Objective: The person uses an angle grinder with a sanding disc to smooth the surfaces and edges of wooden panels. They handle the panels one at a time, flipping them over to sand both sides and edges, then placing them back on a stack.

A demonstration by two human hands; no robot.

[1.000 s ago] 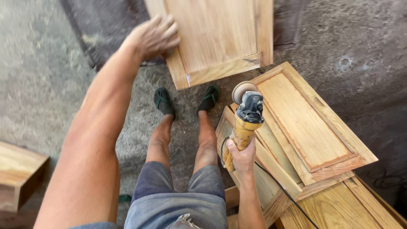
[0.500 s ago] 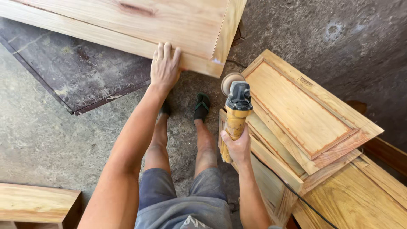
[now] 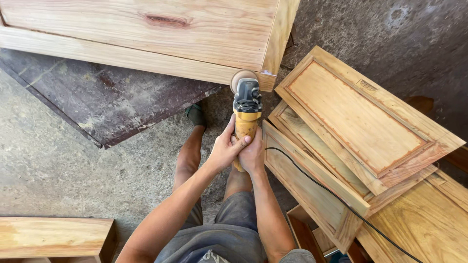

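Note:
Both my hands grip the yellow body of an angle grinder (image 3: 246, 109) held out in front of me. My left hand (image 3: 225, 148) wraps it from the left and my right hand (image 3: 252, 153) from the right. The grinder's round sanding disc (image 3: 242, 78) sits at the lower right corner of a large wooden cabinet panel (image 3: 146, 34) lying ahead. Its black cord (image 3: 336, 197) trails back to the right over stacked wooden door panels (image 3: 360, 122).
A dark stained board (image 3: 112, 100) lies on the concrete floor under the big panel. A wooden block (image 3: 53, 238) sits at the lower left. More wooden frames and panels (image 3: 429, 229) pile up at the lower right. My legs and feet are below the grinder.
My left hand left the large panel's edge and joined my right hand on the grinder. The grinder moved up to the panel's corner, and the view shifted forward.

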